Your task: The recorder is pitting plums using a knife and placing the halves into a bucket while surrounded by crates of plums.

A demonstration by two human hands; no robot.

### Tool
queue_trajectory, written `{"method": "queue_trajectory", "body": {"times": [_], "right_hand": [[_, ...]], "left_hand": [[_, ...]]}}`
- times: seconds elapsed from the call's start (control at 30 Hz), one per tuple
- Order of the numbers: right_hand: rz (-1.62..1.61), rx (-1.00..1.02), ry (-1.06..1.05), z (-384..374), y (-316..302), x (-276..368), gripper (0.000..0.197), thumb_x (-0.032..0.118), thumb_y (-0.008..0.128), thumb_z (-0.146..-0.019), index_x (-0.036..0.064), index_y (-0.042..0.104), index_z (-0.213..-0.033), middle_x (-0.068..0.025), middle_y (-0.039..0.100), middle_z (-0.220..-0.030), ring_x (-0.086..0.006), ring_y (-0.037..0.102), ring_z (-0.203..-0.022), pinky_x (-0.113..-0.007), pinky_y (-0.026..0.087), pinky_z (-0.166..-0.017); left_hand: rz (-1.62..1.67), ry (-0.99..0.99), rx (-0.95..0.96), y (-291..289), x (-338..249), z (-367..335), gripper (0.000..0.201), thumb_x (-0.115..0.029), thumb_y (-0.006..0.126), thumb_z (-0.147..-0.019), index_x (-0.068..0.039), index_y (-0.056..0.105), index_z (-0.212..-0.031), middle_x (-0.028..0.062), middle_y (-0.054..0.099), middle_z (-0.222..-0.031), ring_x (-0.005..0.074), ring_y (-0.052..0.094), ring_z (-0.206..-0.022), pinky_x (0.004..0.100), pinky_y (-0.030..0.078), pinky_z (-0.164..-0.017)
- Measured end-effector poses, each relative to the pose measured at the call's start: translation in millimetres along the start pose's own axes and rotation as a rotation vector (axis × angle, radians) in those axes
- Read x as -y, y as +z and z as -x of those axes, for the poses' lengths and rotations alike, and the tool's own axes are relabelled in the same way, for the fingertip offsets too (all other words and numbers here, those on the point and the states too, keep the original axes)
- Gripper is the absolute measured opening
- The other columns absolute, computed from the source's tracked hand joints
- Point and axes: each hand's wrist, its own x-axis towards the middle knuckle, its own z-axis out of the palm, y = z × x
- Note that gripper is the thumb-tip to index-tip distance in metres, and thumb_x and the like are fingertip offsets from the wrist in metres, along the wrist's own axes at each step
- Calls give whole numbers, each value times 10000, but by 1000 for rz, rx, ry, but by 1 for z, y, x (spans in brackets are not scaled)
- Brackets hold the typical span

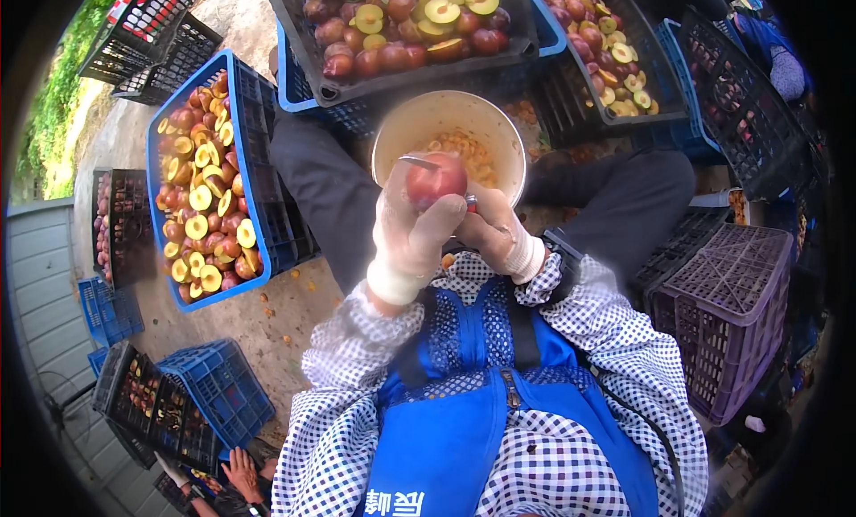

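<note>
My left hand (pixel 403 241), in a pale knit glove, is closed around a whole-looking red plum (pixel 439 182), held up in front of my chest. My right hand (pixel 501 236), gloved likewise, is closed on a small knife (pixel 419 161). Its blade tip shows at the plum's upper left; the rest lies behind or in the fruit, and I cannot tell how deep it goes. Beneath and beyond both hands stands a cream bucket (pixel 389 135) between my legs, with yellow-orange pits and scraps (pixel 468 153) at its bottom.
A black crate (pixel 419 78) of plums, some halved, sits ahead on a blue crate (pixel 294 85). Another blue crate (pixel 252 236) of halved plums stands left. To the right are a filled black crate (pixel 655 120) and a purple crate (pixel 727 294). Another person's hand (pixel 242 474) shows lower left.
</note>
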Motion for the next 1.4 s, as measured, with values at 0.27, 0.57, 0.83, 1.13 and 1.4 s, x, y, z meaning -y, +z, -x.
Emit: {"method": "queue_trajectory", "body": {"times": [0.27,0.57,0.83,1.13,1.4], "right_hand": [[38,54,44,9,-12,5,261,130,616,-935,-36,618,-1137,-132,705,-1005,-187,677,-909,-323,524,-787],[719,376,-234,-10,-56,22,222,146,730,-802,61,667,-998,-153,612,-878,-368,642,-779,-433,509,-667],[1198,315,47,-6,-85,50,251,323,677,-902,78,626,-921,-179,678,-773,-389,668,-714,-455,521,-648],[96,-247,147,-21,-21,48,242,231,685,-916,21,678,-1036,-103,669,-855,-187,640,-779,-317,495,-689],[619,-479,-309,-36,-2,7,246,233,691,-906,3,666,-989,-95,641,-829,-179,614,-727,-324,483,-653]], "left_hand": [[305,-129,77,-1,-1,-1,637,-319,780,-737,30,577,-1231,129,651,-1126,209,636,-992,332,493,-923],[-252,-294,268,-37,-54,-21,433,-165,817,-723,45,659,-1067,88,701,-958,138,651,-876,290,526,-819],[-841,-174,277,-64,-38,-24,433,-189,811,-677,32,672,-1023,69,649,-963,143,611,-892,308,500,-842],[-142,-7,352,-28,-11,-19,697,-111,619,-816,45,409,-1462,206,537,-1368,294,527,-1256,349,378,-1080],[-363,361,-12,2,24,-12,547,-251,583,-950,35,469,-1402,239,632,-1221,385,661,-1054,390,524,-915]]}}
